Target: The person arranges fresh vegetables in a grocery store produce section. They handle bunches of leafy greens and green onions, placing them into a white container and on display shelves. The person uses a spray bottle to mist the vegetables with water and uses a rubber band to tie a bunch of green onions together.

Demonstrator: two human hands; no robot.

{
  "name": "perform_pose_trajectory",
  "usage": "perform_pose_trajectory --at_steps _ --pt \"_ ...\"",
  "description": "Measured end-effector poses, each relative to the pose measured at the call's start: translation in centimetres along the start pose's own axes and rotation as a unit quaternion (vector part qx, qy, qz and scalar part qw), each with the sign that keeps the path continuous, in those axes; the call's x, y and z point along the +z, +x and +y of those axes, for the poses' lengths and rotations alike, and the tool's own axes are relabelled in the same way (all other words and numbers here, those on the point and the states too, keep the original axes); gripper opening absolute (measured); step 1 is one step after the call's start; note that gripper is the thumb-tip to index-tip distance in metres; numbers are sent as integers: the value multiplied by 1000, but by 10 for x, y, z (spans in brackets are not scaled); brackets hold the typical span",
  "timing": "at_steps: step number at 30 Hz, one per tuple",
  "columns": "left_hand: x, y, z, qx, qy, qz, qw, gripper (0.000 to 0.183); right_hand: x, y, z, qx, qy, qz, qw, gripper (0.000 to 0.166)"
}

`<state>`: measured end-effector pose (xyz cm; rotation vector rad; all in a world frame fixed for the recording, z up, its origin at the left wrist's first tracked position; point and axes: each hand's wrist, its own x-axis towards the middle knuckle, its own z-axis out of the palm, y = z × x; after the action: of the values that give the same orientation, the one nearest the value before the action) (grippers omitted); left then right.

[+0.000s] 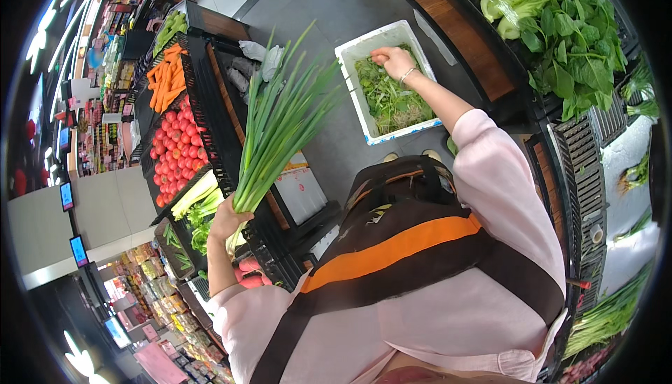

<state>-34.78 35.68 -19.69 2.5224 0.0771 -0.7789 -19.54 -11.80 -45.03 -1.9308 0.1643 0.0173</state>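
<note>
My left hand [229, 218] grips a bunch of green onions [283, 126] near the pale stem ends. Their long green leaves fan out over the floor, away from me. My right hand [391, 61], with a bracelet at the wrist, reaches over a white foam box [375, 140]. Its fingers are partly curled, and whether anything small is between them I cannot tell. Loose green leaves and root trimmings [391, 95] lie inside the box, which rests on the dark floor near my shoes.
A display at left holds tomatoes [178, 147], carrots [168, 77] and celery [202, 200]. Wrapped lettuce [509, 0] and leafy greens [583, 58] fill the curved stand at right. More green onions [609, 310] lie at lower right. Grey plastic bags [252, 66] sit under the left display.
</note>
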Motion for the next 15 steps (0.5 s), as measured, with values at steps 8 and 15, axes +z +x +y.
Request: perform_pose_trajectory --at_steps 8,15 --pt "-19 -6 9 -30 -70 -62 995 58 4 -3 9 -91 -54 49 993 25" --pt "-26 -17 10 -55 -105 -89 989 56 -13 17 -50 -60 -31 60 996 27"
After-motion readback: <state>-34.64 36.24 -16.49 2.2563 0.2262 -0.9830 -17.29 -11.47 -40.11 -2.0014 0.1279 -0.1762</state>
